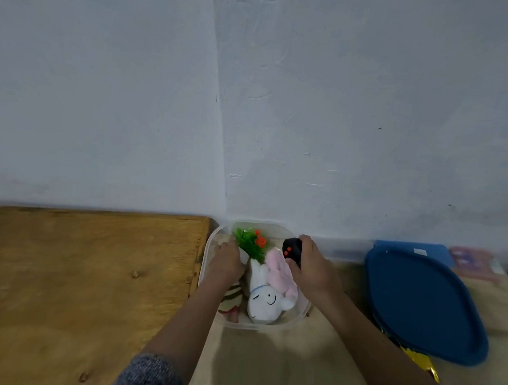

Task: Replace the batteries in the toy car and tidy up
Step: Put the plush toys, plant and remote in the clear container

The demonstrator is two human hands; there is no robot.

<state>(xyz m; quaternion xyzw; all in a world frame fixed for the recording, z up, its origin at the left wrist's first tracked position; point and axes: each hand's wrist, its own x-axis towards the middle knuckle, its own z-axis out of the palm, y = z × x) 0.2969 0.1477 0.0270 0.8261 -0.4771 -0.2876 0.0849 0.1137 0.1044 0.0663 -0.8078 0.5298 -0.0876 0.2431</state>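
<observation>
A clear plastic box (210, 245) sits at the far edge of the bench (270, 360) against the wall, holding a white plush rabbit (262, 299), a pink plush (278, 272) and a green plastic plant (249, 241). The right hand (310, 266) is closed around a black remote with red buttons (291, 248) over the box's far right corner, while the left hand (226, 262) reaches into the box's left side, its grip hidden, so I cannot tell how it is set. A blue lid (421, 307) lies near the bench's right edge; the toy car is not in view
</observation>
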